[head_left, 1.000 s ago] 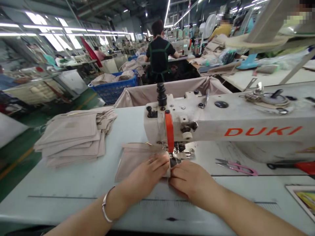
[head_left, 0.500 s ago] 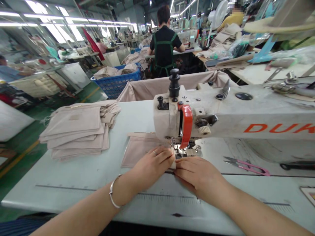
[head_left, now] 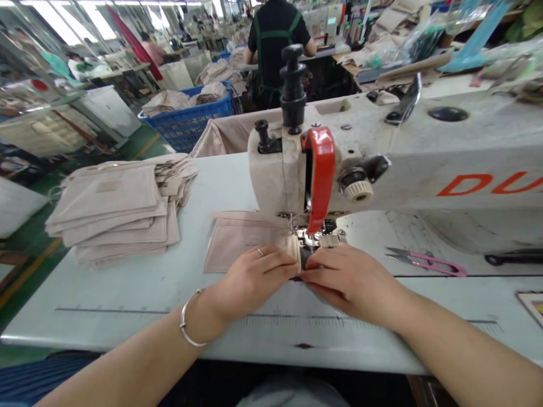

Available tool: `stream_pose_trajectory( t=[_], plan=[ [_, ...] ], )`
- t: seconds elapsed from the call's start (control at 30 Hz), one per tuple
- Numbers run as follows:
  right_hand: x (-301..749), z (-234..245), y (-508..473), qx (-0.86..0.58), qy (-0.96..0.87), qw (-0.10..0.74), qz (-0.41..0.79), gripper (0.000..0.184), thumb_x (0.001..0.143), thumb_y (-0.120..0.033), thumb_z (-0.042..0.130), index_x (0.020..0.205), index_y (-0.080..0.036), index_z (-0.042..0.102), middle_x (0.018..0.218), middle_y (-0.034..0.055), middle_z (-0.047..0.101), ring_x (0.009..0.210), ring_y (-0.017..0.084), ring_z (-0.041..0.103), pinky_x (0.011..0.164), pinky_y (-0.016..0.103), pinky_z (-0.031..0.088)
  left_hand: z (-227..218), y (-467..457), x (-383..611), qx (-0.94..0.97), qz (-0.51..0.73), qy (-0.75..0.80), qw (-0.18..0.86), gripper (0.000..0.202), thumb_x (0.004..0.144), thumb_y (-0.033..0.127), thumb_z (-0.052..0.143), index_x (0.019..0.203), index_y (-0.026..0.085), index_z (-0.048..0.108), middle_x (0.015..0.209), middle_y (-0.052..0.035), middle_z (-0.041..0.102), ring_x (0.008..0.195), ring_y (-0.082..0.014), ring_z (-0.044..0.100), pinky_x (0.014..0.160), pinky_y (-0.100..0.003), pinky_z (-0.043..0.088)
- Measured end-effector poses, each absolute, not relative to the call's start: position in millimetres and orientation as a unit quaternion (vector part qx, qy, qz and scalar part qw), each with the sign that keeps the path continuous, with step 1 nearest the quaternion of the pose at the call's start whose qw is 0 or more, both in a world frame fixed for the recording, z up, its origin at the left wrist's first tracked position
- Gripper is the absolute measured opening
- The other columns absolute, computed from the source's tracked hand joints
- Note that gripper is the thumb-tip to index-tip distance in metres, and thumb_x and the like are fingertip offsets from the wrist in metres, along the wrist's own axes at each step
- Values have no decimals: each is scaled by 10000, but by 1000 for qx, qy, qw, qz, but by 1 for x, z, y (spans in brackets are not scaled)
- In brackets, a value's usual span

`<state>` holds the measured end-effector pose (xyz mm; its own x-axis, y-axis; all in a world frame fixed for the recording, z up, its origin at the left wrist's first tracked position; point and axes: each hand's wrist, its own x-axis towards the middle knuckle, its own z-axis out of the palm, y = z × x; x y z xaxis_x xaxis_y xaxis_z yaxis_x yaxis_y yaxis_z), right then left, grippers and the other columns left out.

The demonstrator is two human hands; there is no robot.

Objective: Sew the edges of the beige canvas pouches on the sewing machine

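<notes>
A beige fabric piece [head_left: 237, 243] lies flat under the presser foot [head_left: 316, 240] of a white sewing machine [head_left: 382, 164] with an orange guard. My left hand [head_left: 254, 277] rests on the fabric's right edge, fingers curled and pinching it just in front of the foot. My right hand [head_left: 348, 280] meets it from the right, fingers pressed together on the same folded edge. A silver bracelet [head_left: 186, 328] sits on my left wrist.
A stack of beige fabric pieces [head_left: 114, 209] lies at the table's left. Pink thread snips [head_left: 428, 261] rest right of the needle. Behind the table are a blue crate [head_left: 186, 121], a fabric-lined bin [head_left: 224, 135] and a person in black [head_left: 275, 45] facing away.
The view has dipped lower and moved closer to the machine. Both hands stay on the fabric edge at the presser foot, hardly shifted.
</notes>
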<state>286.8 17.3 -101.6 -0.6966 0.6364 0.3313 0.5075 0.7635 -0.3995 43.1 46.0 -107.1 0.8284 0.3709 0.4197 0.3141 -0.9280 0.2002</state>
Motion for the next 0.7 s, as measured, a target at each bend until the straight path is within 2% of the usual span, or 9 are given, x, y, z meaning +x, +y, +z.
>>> stream_pose_trajectory(
  t=[0.2,0.3,0.47,0.6,0.7],
  plan=[
    [285,-101,16,-322,-912,215,137,167,924,-192,545,1011,-221,685,953,38,641,868,182,559,745,338,397,-102,45,46,957,235,158,65,195,970,101,478,1137,101,578,1113,-95,658,1013,-175,615,891,-322,546],
    [286,-102,16,-320,-912,220,129,161,919,-195,556,1009,-220,688,958,41,646,864,185,560,749,341,406,-102,48,48,959,229,148,74,174,984,127,468,1100,104,595,1064,-80,678,1000,-177,624,894,-340,542],
    [287,-102,16,-323,-911,223,126,156,916,-195,561,997,-223,692,966,42,663,868,193,580,745,353,425,-103,51,49,951,243,158,104,156,947,87,532,1078,110,613,1039,-56,690,1005,-153,632,910,-303,535],
    [287,-102,15,-327,-905,228,146,238,925,-168,531,1127,-215,647,1094,53,662,963,192,600,816,363,457,-106,50,47,939,254,180,149,176,952,104,532,1097,136,625,1065,-47,694,1034,-131,626,927,-260,534],
    [287,-103,14,-326,-908,226,137,260,913,-151,538,1145,-218,634,1134,47,658,1005,200,602,845,380,467,-108,50,45,933,244,200,171,169,947,123,552,1083,168,641,1087,-29,690,1044,-129,622,944,-266,525]
  ],
)
